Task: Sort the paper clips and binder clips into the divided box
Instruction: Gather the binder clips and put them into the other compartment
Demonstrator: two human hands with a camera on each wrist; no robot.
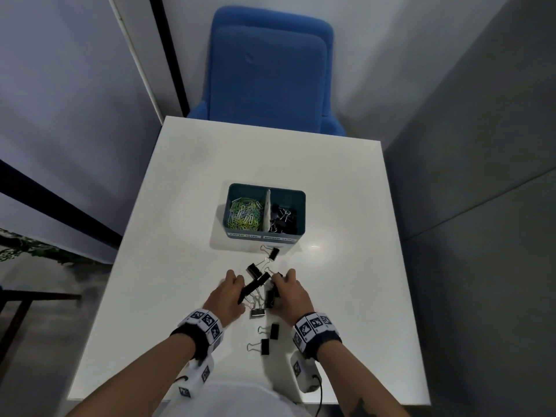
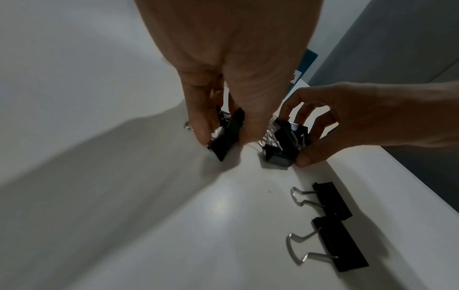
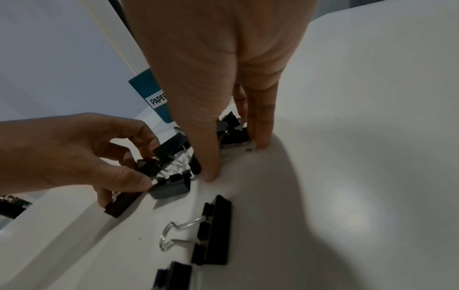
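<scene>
The teal divided box (image 1: 228, 206) holds coloured paper clips (image 1: 245, 216) in its left compartment and black binder clips (image 1: 282, 219) in its right one. A cluster of loose black binder clips (image 1: 255, 273) lies in front of it, between my hands. My left hand (image 1: 237, 288) pinches one long black binder clip (image 2: 229, 125) from that cluster, just above the table. My right hand (image 1: 281, 285) curls thumb and fingers around a few tangled binder clips (image 2: 285, 141) on the table. Both hands' fingertips touch the tabletop.
One binder clip (image 1: 272, 253) lies just before the box, another (image 1: 257, 313) between my wrists, and two more (image 1: 273, 331) (image 1: 264, 346) nearer to me. The white table (image 1: 346, 206) stands between grey walls, with a blue chair (image 1: 270, 73) at its far edge.
</scene>
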